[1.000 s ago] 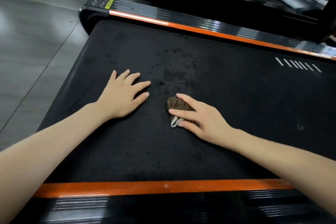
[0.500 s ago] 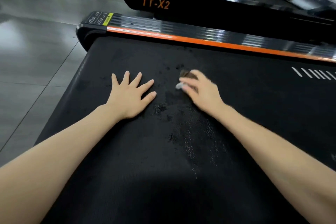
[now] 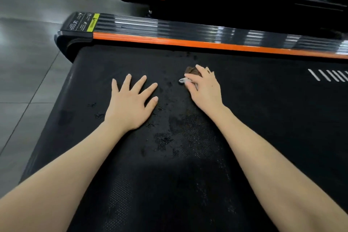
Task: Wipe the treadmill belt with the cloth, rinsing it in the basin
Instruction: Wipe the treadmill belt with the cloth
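On the wet-blotched black belt [image 3: 263, 118], right fingers [image 3: 190, 76] grip a crumpled brown cloth [image 3: 192, 71]; left fingers [image 3: 140, 83] splay flat.

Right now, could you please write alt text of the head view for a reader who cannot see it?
The right hand holds a small brown cloth against the black treadmill belt, while the left hand rests flat beside it, fingers spread. Dark patches mark the belt; an orange-edged rail and a second treadmill lie beyond.
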The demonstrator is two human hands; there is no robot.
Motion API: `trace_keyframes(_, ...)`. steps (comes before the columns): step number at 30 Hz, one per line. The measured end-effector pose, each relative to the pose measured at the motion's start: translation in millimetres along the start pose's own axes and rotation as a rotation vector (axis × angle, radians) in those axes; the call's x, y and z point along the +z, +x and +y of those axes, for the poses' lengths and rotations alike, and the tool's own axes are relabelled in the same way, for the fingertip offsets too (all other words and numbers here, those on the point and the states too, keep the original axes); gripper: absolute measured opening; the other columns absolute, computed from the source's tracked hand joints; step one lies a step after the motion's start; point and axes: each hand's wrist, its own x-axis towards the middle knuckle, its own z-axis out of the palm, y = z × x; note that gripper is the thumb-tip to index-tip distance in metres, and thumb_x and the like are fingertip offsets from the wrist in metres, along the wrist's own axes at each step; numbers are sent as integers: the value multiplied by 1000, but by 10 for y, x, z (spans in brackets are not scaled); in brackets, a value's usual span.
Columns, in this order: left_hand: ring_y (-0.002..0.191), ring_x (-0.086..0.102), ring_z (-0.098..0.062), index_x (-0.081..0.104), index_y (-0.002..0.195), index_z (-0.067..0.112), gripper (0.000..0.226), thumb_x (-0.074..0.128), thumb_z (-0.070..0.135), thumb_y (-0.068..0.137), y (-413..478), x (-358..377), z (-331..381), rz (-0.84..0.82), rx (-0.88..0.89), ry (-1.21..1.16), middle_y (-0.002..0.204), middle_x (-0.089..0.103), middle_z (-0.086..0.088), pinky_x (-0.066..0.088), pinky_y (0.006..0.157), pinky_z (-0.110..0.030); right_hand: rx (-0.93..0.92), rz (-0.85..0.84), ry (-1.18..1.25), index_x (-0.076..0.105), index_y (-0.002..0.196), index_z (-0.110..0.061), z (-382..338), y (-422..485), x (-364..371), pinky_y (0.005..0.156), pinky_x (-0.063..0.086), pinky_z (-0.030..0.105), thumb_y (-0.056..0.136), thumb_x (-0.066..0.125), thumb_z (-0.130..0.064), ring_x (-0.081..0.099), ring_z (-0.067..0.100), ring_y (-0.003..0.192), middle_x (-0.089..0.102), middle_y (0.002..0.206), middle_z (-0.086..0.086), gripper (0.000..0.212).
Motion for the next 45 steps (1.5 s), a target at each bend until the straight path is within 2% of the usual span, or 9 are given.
trace_keyframes(4, 144, 8, -35, 21, 148, 40, 72, -4, 60, 84, -4, 7, -7, 26, 16, -24, 158, 18, 2, 3, 114, -58, -215, -50, 63, 70, 111, -21, -267, -720, -117, 111, 20, 37, 94, 51, -29, 51, 33, 119, 53, 134, 6, 26)
trace_keyframes(8, 143, 14, -37, 30, 146, 37, 66, 4, 58, 89, -16, 23, -25, 49, 25, -31, 155, 26, -1, 7, 113, -59, -382, -184, 89, 67, 117, -23, -163, -820, -234, 113, 19, 33, 94, 44, -35, 45, 34, 127, 51, 137, 5, 35)
trace_keyframes(15, 139, 24, -40, 44, 140, 34, 59, 16, 55, 93, 5, 30, -19, 67, 22, -67, 148, 40, -4, 13, 112, -62, 237, 103, -69, 62, 123, -18, 241, 553, 86, 113, 17, 51, 96, 50, -24, 39, 38, 128, 41, 143, 14, 31)
trace_keyframes(23, 139, 26, -40, 45, 139, 32, 57, 19, 53, 93, -8, 22, -30, 57, 35, -81, 148, 40, -4, 16, 111, -63, -256, -147, 104, 66, 117, -22, -4, -440, -186, 115, 16, 41, 93, 48, -32, 49, 26, 122, 49, 138, 4, 31)
trace_keyframes(30, 138, 29, -41, 48, 137, 32, 55, 22, 52, 93, 3, 48, -32, 71, 37, -86, 146, 44, -5, 19, 109, -64, 422, 149, -119, 54, 131, -18, 173, 831, 180, 112, 15, 51, 95, 49, -26, 37, 43, 126, 33, 145, 15, 37)
trace_keyframes(34, 137, 30, -41, 49, 137, 32, 55, 22, 52, 93, 0, 36, -30, 62, 41, -84, 145, 44, -6, 19, 109, -64, 65, 39, -46, 49, 133, -16, -183, 532, 203, 100, 37, 44, 93, 53, -24, 45, 38, 117, 35, 144, 12, 41)
trace_keyframes(37, 138, 29, -40, 47, 138, 33, 55, 21, 52, 94, -14, 34, -42, 62, 46, -92, 146, 44, -5, 19, 109, -63, -129, -30, -12, 55, 127, -20, -70, 461, 86, 102, 38, 42, 90, 59, -27, 45, 35, 121, 39, 143, 7, 38)
trace_keyframes(42, 138, 28, -40, 48, 137, 32, 54, 23, 52, 94, -7, 43, -33, 77, 42, -102, 146, 43, -5, 19, 110, -63, 396, 193, -58, 64, 115, -14, 510, 921, -9, 97, 34, 41, 94, 52, -26, 51, 39, 110, 38, 141, 14, 27)
trace_keyframes(45, 138, 29, -40, 48, 137, 31, 54, 24, 52, 94, -1, 54, -14, 83, 39, -88, 146, 43, -6, 19, 109, -64, 513, 258, -118, 64, 112, -12, 193, 1068, 198, 91, 37, 41, 94, 47, -24, 53, 38, 98, 43, 131, 14, 27)
